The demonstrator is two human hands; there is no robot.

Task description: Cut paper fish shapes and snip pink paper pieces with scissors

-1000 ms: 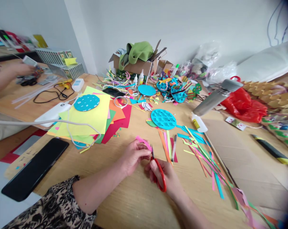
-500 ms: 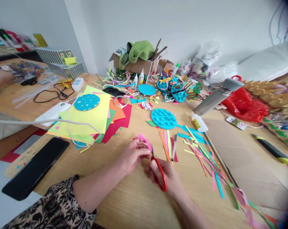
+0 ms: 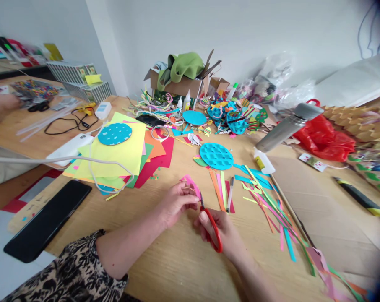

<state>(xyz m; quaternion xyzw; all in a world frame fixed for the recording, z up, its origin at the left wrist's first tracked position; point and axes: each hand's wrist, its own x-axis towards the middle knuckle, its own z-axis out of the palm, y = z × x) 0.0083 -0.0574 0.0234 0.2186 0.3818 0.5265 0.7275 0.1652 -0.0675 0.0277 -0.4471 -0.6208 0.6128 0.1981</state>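
Between the thumb and fingers of my left hand (image 3: 176, 204) is a small piece of pink paper (image 3: 191, 184), held just above the table. My right hand (image 3: 219, 228) is closed around red-handled scissors (image 3: 215, 235). Their dark blades point away from me and meet the lower edge of the pink paper; I cannot tell how far apart they are. Beyond my hands lies a blue paper oval (image 3: 216, 156) with raised flaps. Orange, pink and yellow paper strips (image 3: 217, 188) and a pen (image 3: 230, 195) rest just past my right hand.
Coloured paper sheets (image 3: 123, 161) with a white-spotted blue oval (image 3: 115, 134) lie left, crossed by a white cable (image 3: 83, 160). A black phone (image 3: 48, 220) is near left. Right are a glue bottle (image 3: 263, 161), steel flask (image 3: 287, 128), cardboard (image 3: 322, 209) and box cutter (image 3: 360, 196). Another person's hand (image 3: 3, 105) shows far left.
The scissors have shifted very slightly to the right with my right hand. The pink paper shows a little more above my left fingers. Both holds stay the same.
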